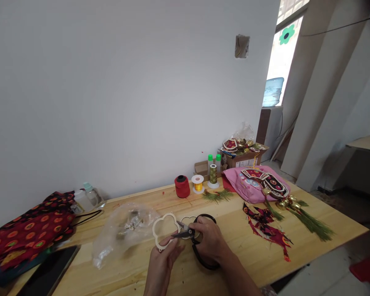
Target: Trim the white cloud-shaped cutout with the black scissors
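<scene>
My right hand [210, 243] is closed around the black handles of a pair of scissors [188, 234], whose blades point left. My left hand [163, 261] pinches the lower edge of a pale flower-shaped frame [165, 226] lying on the wooden table [327, 224]. The scissor tips sit at the frame's right side. A second pale cut-out piece [188, 220] lies just behind the scissors. A clear plastic bag [123, 232] holding small metal parts rests to the left of the frame.
Red patterned fabric [31, 234] and a dark tablet [49, 273] lie at the left. Thread spools [197, 183] stand by the wall. A pink cloth [254, 185] with embroidered ornaments, green tassels [311, 222], red cut pieces [268, 232] and a cardboard box [243, 154] fill the right.
</scene>
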Available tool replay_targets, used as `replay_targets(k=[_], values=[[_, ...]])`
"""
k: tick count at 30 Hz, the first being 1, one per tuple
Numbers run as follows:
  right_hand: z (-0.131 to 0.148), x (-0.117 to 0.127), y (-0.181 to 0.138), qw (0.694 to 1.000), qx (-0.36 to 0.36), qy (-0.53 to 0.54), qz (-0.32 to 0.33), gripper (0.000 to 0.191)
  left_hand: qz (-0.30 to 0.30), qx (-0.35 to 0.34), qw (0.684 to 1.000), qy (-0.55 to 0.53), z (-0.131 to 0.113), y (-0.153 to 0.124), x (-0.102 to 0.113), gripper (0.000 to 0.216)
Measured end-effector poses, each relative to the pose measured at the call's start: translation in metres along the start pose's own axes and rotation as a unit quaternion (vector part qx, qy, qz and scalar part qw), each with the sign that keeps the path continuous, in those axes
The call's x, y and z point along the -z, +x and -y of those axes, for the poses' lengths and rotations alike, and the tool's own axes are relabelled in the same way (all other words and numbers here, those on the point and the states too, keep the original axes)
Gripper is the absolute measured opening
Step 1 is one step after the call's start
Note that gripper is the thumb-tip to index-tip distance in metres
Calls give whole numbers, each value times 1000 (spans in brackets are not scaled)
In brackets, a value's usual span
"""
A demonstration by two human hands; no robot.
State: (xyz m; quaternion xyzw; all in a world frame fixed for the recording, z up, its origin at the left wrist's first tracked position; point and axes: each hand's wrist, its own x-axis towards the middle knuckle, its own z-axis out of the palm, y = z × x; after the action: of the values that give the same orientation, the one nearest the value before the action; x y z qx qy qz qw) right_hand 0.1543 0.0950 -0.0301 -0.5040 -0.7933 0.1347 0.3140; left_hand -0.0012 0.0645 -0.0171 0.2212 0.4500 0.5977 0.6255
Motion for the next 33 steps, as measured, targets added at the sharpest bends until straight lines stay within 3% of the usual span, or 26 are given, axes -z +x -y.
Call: replay_targets(k=[10,14,33], values=[[2,1,0,999,-32,-18,-12,35,-35,8,999,-26,2,9,2,11],[2,1,0,999,-36,-27,-16,33,-15,6,1000,-21,1,9,2,11],[6,4,0,997,-22,-41,-56,33,-29,4,999,-40,2,9,3,14]])
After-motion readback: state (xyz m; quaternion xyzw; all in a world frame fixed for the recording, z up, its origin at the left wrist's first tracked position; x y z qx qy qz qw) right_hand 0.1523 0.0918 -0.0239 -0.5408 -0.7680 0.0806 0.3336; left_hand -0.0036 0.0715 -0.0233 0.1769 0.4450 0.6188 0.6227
